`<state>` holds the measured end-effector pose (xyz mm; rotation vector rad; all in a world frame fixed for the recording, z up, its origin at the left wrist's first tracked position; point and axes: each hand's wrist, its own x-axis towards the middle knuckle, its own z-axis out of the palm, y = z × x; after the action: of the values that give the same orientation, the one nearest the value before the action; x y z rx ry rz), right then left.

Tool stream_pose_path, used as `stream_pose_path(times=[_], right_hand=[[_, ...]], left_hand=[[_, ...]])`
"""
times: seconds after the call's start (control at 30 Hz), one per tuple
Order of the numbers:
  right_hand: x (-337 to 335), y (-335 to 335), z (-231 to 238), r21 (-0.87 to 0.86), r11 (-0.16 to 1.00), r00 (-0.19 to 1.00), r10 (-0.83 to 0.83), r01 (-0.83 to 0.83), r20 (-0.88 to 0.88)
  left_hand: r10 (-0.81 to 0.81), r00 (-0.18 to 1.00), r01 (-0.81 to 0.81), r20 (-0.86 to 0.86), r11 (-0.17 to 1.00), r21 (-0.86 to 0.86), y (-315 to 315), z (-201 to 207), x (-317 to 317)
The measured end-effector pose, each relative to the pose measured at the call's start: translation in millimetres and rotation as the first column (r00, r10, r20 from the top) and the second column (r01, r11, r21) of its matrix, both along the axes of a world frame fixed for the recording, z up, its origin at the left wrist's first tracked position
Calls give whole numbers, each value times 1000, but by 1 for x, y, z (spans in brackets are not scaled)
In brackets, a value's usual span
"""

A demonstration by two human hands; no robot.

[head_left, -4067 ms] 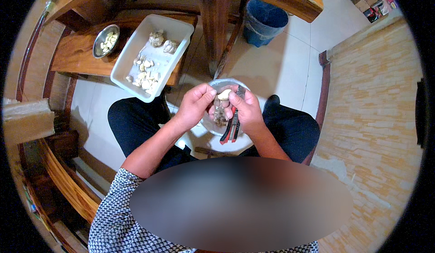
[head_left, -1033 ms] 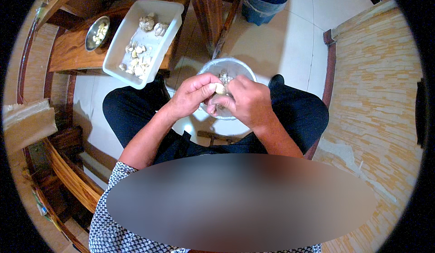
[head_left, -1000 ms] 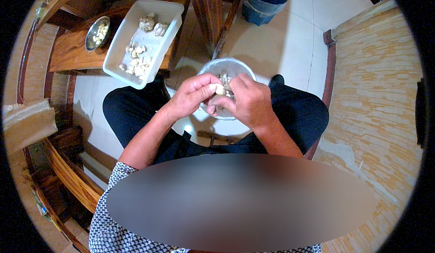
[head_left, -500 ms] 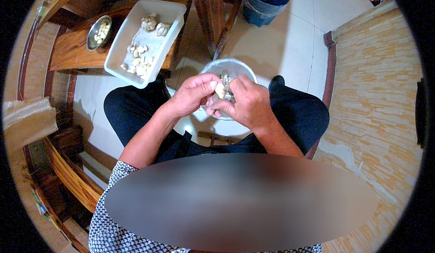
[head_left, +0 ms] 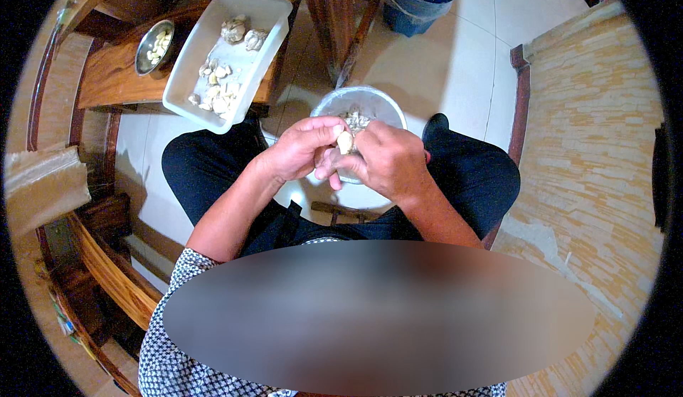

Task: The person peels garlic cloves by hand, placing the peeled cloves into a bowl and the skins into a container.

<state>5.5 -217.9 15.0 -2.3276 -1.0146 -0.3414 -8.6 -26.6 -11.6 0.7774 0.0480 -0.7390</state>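
Observation:
My left hand (head_left: pixel 307 149) pinches a pale garlic clove (head_left: pixel 345 141) between thumb and fingers. Against the clove's right side, my right hand (head_left: pixel 391 159) is closed, its fingertips and thumb meeting it. A small red end (head_left: pixel 427 156) shows beyond the right hand's outer edge; what it belongs to is hidden in the grip. Both hands are above a whitish round bucket (head_left: pixel 393 107) between my knees. Garlic skins (head_left: pixel 356 120) lie inside it, partly covered by my hands.
To the left, a wooden bench (head_left: pixel 107 87) bears a white plastic tray (head_left: pixel 186 77) with whole garlic bulbs (head_left: pixel 233 30) and loose cloves (head_left: pixel 222 98). Beside it stands a metal bowl (head_left: pixel 146 45) of peeled cloves. A blue lined bin (head_left: pixel 413 13) stands ahead; a patterned wall (head_left: pixel 583 134) rises at right.
The clove stays between my hands, a little lower and turned more upright. The red end beyond my right hand has come into sight. The view has shifted slightly.

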Motion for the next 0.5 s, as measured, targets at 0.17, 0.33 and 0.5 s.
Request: stream_pose_path(times=[0.17, 0.33, 0.5], right_hand=[[3, -1, 5, 54, 998, 998, -32, 35, -54], [1, -1, -3, 18, 1000, 996, 24, -22, -82], [-3, -2, -10, 5, 999, 999, 37, -37, -31]], left_hand=[[-28, 1000, 29, -10, 998, 62, -1, 6, 0], [-31, 999, 34, -35, 993, 115, -1, 4, 0], [-81, 996, 80, -42, 996, -25, 3, -8, 3]])
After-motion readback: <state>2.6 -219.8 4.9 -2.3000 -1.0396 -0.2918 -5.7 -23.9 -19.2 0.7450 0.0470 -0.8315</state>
